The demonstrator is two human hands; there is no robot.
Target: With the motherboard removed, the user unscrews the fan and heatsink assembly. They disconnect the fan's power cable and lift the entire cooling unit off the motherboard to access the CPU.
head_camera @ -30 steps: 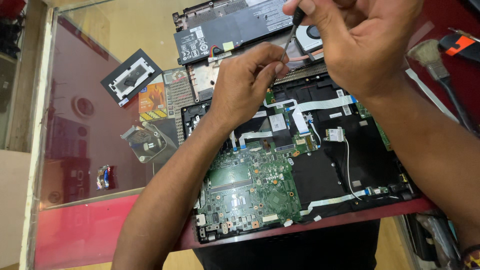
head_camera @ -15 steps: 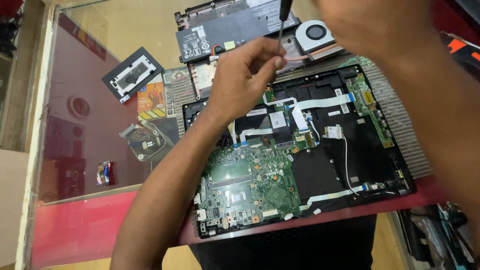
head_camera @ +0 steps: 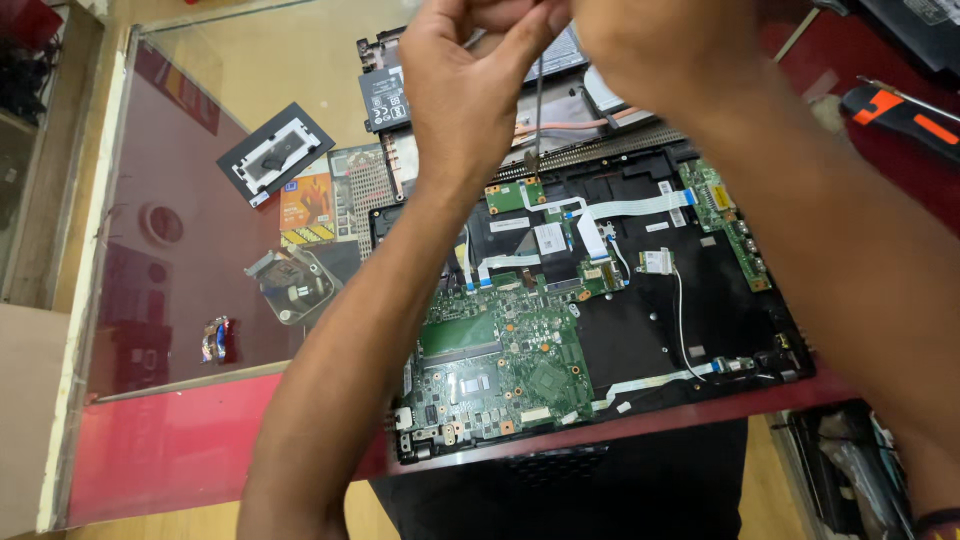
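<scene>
Up near the far edge of the opened laptop, both hands meet around a thin screwdriver. The left hand has its fingers curled closed about the upper shaft, and the right hand is closed over the handle end, mostly hidden. Its shaft hangs nearly upright, tip just above the small green board beside the hinge. Below lies the green motherboard; a removed battery sits beyond, on the worktop.

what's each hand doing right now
Left hand: closed, pinching the screwdriver shaft near its top.
Right hand: closed at the screwdriver's top; its grip is hidden.
</scene>
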